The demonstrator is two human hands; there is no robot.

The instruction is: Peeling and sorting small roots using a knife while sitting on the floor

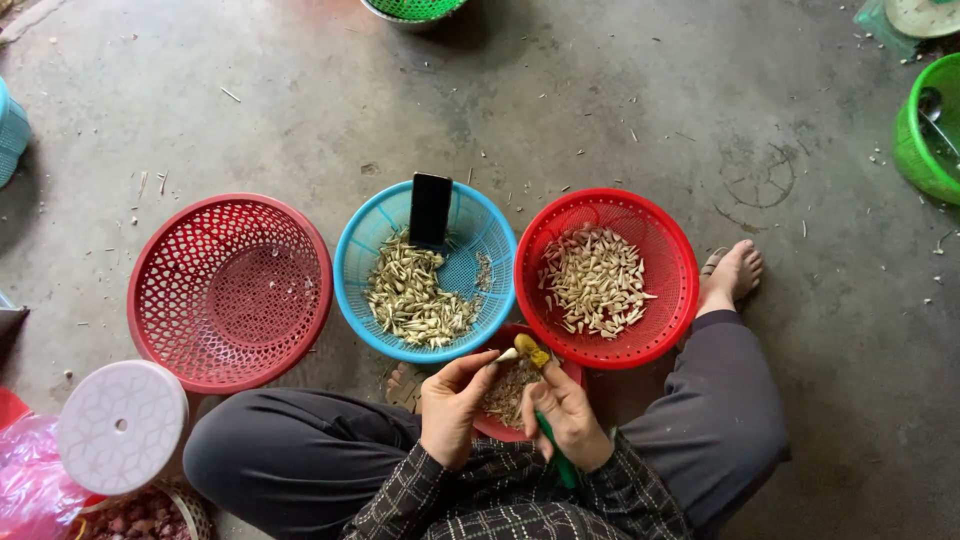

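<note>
**Baskets crowd a seated peeler's hands**

Floor [600, 90] of bare concrete lies wide open at the far side, strewn with bits of husk; that is the free room for moving anything. Nearer in, three baskets sit rim to rim: an almost bare dark red basket [231, 290] at left, a blue basket [425, 270] of greenish pieces with a dark phone [430, 208] propped on its far rim, and a red basket [606, 277] of pale peeled pieces at right. A small red bowl [505, 395] is wedged between the knees, touching both nearer rims.

Left hand [450, 405] pinches a small pale piece [508, 355] at its fingertips; right hand [570, 415] is closed on a green-handled tool [552, 450] with a yellow tip, working just over the bowl. The tip lies very near the left thumb, so a slip could nick it. A reaching elbow could topple the phone, and a bare foot [735, 272] rests close beside the red basket and could nudge it.
</note>
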